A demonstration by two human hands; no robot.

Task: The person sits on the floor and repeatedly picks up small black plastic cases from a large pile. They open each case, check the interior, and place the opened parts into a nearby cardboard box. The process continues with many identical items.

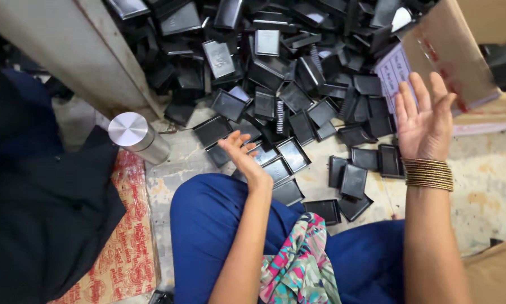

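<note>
My left hand (243, 155) reaches down with fingers spread, just above a few flat black plastic trays (293, 153) lying on the stone floor. It holds nothing. My right hand (424, 121) is raised palm-up with fingers apart and empty, gold bangles (428, 174) on the wrist. It hovers beside a tilted cardboard box (450, 53). A big heap of black plastic trays and lids (275, 62) covers the floor ahead of both hands.
A steel bottle (137, 137) lies at the left by a slanted pale beam (75, 48). Dark cloth (39, 208) and printed cardboard (126, 259) are at the lower left. My blue-clad knees (213, 225) and a floral cloth (303, 262) fill the foreground.
</note>
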